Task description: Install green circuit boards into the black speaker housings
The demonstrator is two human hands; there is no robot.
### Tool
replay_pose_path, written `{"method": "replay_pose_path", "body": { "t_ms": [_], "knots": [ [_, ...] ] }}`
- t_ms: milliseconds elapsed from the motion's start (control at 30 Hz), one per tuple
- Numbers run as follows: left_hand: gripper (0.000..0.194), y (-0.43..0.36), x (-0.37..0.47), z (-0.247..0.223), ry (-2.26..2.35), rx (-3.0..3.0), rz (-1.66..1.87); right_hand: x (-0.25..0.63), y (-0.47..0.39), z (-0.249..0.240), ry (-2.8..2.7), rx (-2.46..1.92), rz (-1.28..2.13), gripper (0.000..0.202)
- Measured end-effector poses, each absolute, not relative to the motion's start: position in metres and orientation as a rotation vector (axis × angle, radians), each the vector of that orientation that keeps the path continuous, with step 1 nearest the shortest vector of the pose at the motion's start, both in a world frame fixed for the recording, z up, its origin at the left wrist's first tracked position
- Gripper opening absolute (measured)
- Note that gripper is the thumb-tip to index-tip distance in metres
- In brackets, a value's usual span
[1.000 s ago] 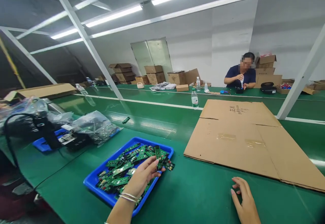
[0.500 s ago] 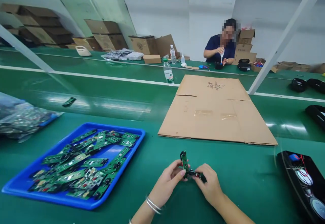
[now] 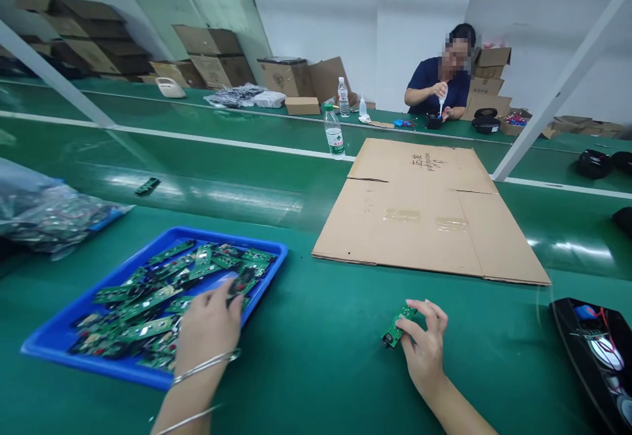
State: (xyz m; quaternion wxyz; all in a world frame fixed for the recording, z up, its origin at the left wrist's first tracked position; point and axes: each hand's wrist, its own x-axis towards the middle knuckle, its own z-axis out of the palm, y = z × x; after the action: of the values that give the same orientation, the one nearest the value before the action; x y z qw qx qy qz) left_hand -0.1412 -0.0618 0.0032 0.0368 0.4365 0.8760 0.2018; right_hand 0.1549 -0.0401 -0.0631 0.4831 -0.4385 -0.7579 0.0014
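My left hand point(image 3: 211, 320), with silver bangles at the wrist, is over the right part of the blue tray point(image 3: 56, 364). Its fingertips pinch a dark circuit board point(image 3: 243, 282), slightly blurred. Many green circuit boards point(image 3: 148, 301) lie in a loose heap in that tray. To the right, above the green table, my right hand point(image 3: 425, 339) grips a small green circuit board point(image 3: 396, 327) between thumb and fingers. A black part sits at that board's lower end.
Flattened cardboard point(image 3: 424, 224) lies ahead. An open black case point(image 3: 587, 356) with wires is at right, a plastic bag point(image 3: 59, 218) at left. A water bottle point(image 3: 334, 133) stands beyond. Across the bench a person point(image 3: 439, 86) holds a white bottle. A slanted post point(image 3: 557, 86) rises at right.
My hands have parted. The left one moved left to the tray and holds a dark board there; the right one moved slightly right with a green board. The view shifted slightly.
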Motion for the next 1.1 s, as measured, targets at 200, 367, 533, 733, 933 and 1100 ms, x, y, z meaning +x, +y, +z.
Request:
{"method": "replay_pose_path", "body": {
  "t_ms": [200, 367, 533, 733, 933, 1100],
  "knots": [
    [0.041, -0.065, -0.112, 0.016, 2.085, 0.868, 1.007, 0.154, -0.040, -0.060, -1.848, -0.848, 0.346, 0.029],
    [0.038, -0.062, -0.016, -0.015, 1.347, 0.702, 0.829, 0.154, -0.042, -0.060, -1.902, -0.758, 0.439, 0.018],
    [0.042, -0.059, 0.029, -0.045, 1.081, 0.492, 0.974, 0.156, -0.038, -0.059, -1.955, -0.762, 0.478, 0.018],
    [0.041, -0.054, 0.013, -0.049, 1.094, 0.337, 1.178, 0.158, -0.032, -0.060, -1.980, -0.853, 0.484, 0.032],
    [0.043, -0.054, 0.009, -0.043, 1.119, 0.286, 1.294, 0.158, -0.033, -0.061, -1.944, -0.938, 0.453, 0.011],
    [0.045, -0.054, 0.012, -0.042, 1.127, 0.282, 1.291, 0.158, -0.033, -0.060, -1.950, -0.932, 0.432, 0.007]
  ]
}}
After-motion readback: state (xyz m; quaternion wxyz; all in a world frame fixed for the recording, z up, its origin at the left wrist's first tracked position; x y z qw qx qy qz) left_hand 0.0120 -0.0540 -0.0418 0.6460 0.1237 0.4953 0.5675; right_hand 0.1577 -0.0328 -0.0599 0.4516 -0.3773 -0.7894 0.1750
